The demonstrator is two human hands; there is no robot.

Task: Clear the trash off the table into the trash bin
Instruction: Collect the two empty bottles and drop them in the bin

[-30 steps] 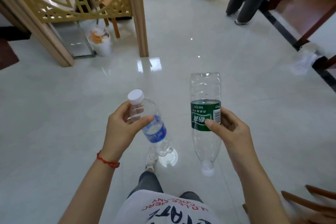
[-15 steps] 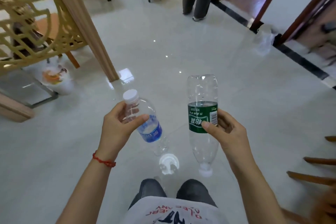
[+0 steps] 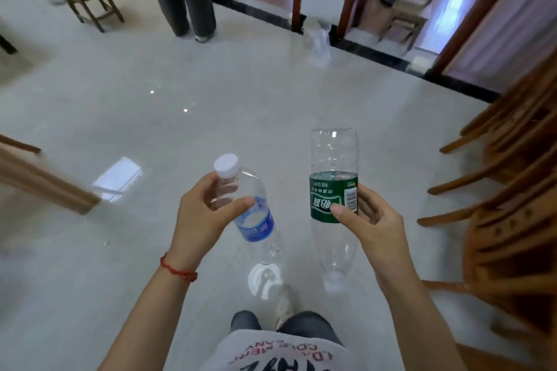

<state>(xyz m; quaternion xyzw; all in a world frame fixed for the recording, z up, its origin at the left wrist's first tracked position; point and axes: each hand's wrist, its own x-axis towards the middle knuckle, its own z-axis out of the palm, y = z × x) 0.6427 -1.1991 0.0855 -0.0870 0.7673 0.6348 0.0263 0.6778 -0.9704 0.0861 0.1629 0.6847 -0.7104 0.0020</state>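
The green-label bottle is held upside down, base up, in the right hand; fingers and thumb are wrapped round the label. Left of it, the smaller blue-label bottle, capped and tilted, is held at its shoulder by the closed left hand. Both appear empty: judged light, thin-walled, easily dented and smooth. Grip mid-body on the label, with moderate pressure. No trash bin can be identified. The pale object on the floor well beyond the green-label bottle is too blurred to identify.

Left hand, right hand raised forward, fingers curled gripping.
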